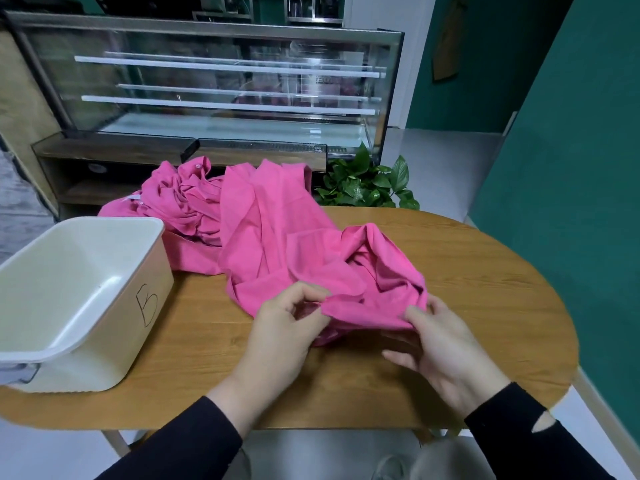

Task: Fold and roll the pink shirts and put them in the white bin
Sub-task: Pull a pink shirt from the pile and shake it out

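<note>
Black sleeves at the near edge, both hands out over the desk (450, 271). Left hand (280, 327) pinches the near hem of the front shirt (311, 258), thumb and fingers curled on the cloth edge. Right hand (446, 344) has its thumb on top of the same hem and its fingers spread loosely under it, so I read that grip as a light hold on the cloth, not a tight one.

Risks as I judge them:
- Right-hand hold is shallow; a pull to straighten the hem could let the cloth slip out and bunch again.
- Front shirt runs away from the grip and overlaps the pile (180, 199) beyond. Lifting it may drag that pile along, toward the far desk edge.
- Cloth just beyond the right hand is humped and twisted. Folding over that would give a lumpy roll.
- Bin (104, 306) stands just left of the left hand, partly past the desk's left edge in this view; a knock from the forearm could shift it.

Shirt look: bright pink, soft knit, badly creased, not yet flat, no fold made. Pile beyond is crumpled, with a button and a white label showing; how many shirts it holds I cannot tell. Bin is white, marked with a "B", nothing pink in it.
</note>
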`<control>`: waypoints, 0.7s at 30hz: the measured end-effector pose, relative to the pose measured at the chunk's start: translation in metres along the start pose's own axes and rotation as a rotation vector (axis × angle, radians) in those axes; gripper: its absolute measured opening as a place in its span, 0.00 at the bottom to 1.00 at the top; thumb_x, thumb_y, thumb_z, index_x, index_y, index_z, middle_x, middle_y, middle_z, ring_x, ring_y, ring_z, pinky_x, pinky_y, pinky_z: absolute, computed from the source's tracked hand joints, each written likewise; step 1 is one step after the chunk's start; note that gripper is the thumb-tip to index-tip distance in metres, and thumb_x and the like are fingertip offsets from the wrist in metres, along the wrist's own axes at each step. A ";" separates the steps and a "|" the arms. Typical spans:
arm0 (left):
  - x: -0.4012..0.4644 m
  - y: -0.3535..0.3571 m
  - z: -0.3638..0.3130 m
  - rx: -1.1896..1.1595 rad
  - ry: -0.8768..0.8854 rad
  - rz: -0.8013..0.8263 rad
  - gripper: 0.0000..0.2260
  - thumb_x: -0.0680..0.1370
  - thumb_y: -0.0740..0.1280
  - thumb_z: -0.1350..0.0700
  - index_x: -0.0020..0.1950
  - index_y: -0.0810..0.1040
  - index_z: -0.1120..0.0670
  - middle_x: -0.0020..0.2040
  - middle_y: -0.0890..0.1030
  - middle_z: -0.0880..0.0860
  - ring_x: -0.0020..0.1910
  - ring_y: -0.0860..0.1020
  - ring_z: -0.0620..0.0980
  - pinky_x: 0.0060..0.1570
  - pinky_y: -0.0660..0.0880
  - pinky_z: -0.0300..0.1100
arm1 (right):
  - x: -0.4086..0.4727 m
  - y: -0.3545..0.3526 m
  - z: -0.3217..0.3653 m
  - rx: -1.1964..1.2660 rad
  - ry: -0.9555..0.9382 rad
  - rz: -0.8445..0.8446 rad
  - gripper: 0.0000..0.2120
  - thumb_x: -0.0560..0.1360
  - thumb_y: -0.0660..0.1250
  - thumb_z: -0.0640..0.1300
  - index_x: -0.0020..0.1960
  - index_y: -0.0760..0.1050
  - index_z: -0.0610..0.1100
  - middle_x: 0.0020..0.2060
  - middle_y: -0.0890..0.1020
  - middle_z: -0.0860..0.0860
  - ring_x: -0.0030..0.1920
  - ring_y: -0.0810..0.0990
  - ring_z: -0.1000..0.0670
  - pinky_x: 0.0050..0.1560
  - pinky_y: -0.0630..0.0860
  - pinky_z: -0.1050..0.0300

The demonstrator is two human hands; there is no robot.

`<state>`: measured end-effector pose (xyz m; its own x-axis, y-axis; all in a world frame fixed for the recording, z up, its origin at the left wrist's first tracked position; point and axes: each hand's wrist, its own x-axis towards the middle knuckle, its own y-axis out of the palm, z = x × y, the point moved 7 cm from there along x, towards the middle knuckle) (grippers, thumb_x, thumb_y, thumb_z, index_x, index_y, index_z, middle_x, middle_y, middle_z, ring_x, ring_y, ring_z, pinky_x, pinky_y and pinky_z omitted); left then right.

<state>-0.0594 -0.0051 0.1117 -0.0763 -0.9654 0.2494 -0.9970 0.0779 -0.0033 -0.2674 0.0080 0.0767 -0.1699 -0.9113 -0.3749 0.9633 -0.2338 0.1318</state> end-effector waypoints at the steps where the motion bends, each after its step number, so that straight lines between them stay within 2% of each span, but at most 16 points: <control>1: -0.002 -0.001 0.001 0.028 0.021 0.053 0.03 0.72 0.76 0.58 0.42 0.83 0.52 0.43 0.85 0.52 0.41 0.80 0.45 0.44 0.76 0.39 | 0.005 -0.012 -0.002 -0.116 -0.032 -0.070 0.26 0.80 0.65 0.39 0.74 0.63 0.53 0.59 0.81 0.47 0.54 0.82 0.47 0.42 0.82 0.48; 3: -0.008 -0.002 0.006 0.071 0.021 0.132 0.04 0.70 0.76 0.58 0.41 0.83 0.55 0.45 0.85 0.53 0.44 0.81 0.47 0.48 0.75 0.37 | 0.015 -0.031 0.006 -0.471 -0.168 -0.192 0.41 0.77 0.71 0.40 0.81 0.51 0.54 0.67 0.73 0.46 0.61 0.76 0.47 0.55 0.79 0.48; 5: -0.012 -0.001 0.013 0.093 0.005 0.197 0.06 0.71 0.75 0.65 0.40 0.82 0.56 0.47 0.85 0.53 0.48 0.83 0.47 0.50 0.74 0.35 | 0.027 -0.032 0.017 -0.733 -0.263 -0.200 0.44 0.74 0.74 0.45 0.82 0.51 0.51 0.74 0.65 0.46 0.69 0.71 0.46 0.67 0.73 0.45; 7: -0.015 0.001 0.016 0.106 -0.020 0.239 0.08 0.72 0.74 0.71 0.41 0.81 0.59 0.48 0.86 0.53 0.50 0.83 0.48 0.51 0.74 0.34 | 0.041 -0.022 0.025 -0.738 -0.276 -0.103 0.41 0.75 0.74 0.51 0.81 0.55 0.50 0.75 0.67 0.48 0.67 0.73 0.49 0.61 0.77 0.49; 9: -0.016 0.004 0.019 0.078 -0.062 0.265 0.06 0.72 0.73 0.71 0.41 0.80 0.62 0.48 0.86 0.54 0.50 0.84 0.49 0.52 0.75 0.35 | 0.053 -0.009 0.035 -0.743 -0.275 -0.034 0.35 0.78 0.70 0.51 0.80 0.59 0.47 0.74 0.70 0.49 0.64 0.74 0.52 0.56 0.76 0.57; 12: -0.016 0.009 0.020 0.004 -0.104 0.318 0.07 0.72 0.74 0.69 0.41 0.79 0.60 0.48 0.86 0.56 0.50 0.84 0.50 0.52 0.76 0.37 | 0.081 0.003 0.054 -0.924 -0.357 -0.065 0.30 0.81 0.65 0.48 0.80 0.59 0.46 0.76 0.67 0.46 0.71 0.72 0.45 0.69 0.72 0.48; 13: -0.016 0.011 0.019 -0.002 -0.110 0.337 0.08 0.72 0.74 0.69 0.41 0.79 0.58 0.48 0.86 0.57 0.49 0.84 0.50 0.53 0.77 0.38 | 0.091 0.007 0.059 -0.954 -0.363 -0.066 0.30 0.82 0.64 0.48 0.80 0.58 0.46 0.77 0.67 0.46 0.72 0.71 0.44 0.71 0.71 0.46; 18: -0.005 0.005 0.021 -0.020 -0.122 0.325 0.10 0.70 0.76 0.65 0.38 0.78 0.52 0.47 0.86 0.58 0.47 0.83 0.51 0.52 0.79 0.43 | 0.136 0.029 0.082 -1.041 -0.338 -0.058 0.31 0.83 0.61 0.50 0.81 0.55 0.42 0.75 0.70 0.43 0.68 0.75 0.43 0.69 0.72 0.45; 20: 0.000 0.002 0.021 -0.035 -0.138 0.324 0.11 0.71 0.75 0.68 0.38 0.77 0.54 0.47 0.86 0.60 0.45 0.83 0.50 0.49 0.79 0.41 | 0.150 0.032 0.084 -1.033 -0.283 -0.044 0.30 0.82 0.64 0.52 0.79 0.61 0.41 0.72 0.73 0.42 0.66 0.76 0.42 0.69 0.72 0.45; 21: 0.002 0.001 0.022 -0.041 -0.145 0.324 0.12 0.71 0.75 0.70 0.39 0.76 0.56 0.47 0.86 0.61 0.45 0.83 0.49 0.48 0.79 0.40 | 0.155 0.034 0.081 -0.993 -0.239 -0.019 0.28 0.80 0.67 0.53 0.76 0.68 0.42 0.69 0.76 0.43 0.65 0.77 0.42 0.68 0.74 0.45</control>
<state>-0.0605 -0.0129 0.0908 -0.3929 -0.9139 0.1017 -0.9193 0.3930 -0.0198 -0.2780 -0.1687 0.0979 -0.1194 -0.9796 -0.1614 0.6786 0.0381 -0.7335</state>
